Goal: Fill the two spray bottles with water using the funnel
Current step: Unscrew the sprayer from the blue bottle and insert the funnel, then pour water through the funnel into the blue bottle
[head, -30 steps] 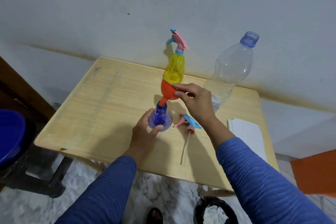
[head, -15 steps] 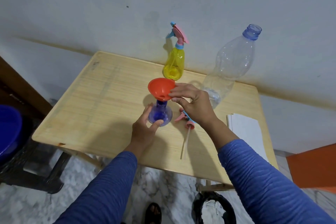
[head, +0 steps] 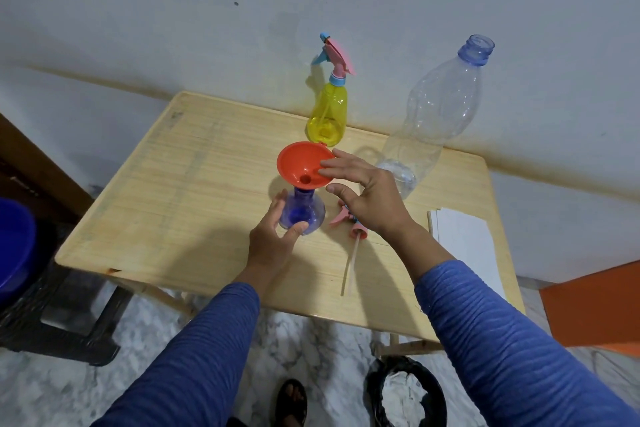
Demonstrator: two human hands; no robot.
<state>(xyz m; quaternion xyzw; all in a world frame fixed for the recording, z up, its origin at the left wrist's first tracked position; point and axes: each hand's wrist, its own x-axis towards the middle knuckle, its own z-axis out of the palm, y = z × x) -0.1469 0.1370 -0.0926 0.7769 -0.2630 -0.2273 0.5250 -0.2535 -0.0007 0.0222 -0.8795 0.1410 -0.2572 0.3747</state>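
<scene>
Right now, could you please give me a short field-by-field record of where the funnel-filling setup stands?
surface: wooden table
blue spray bottle: upright, sprayer off, orange funnel seated in its neck
left hand: around the blue bottle's base
right hand: open, fingertips at the funnel rim
removed sprayer head: lying on the table, partly under the right hand
yellow spray bottle: upright at the back, sprayer still on
clear water bottle: uncapped, right of the yellow one, a little water at the bottom
</scene>
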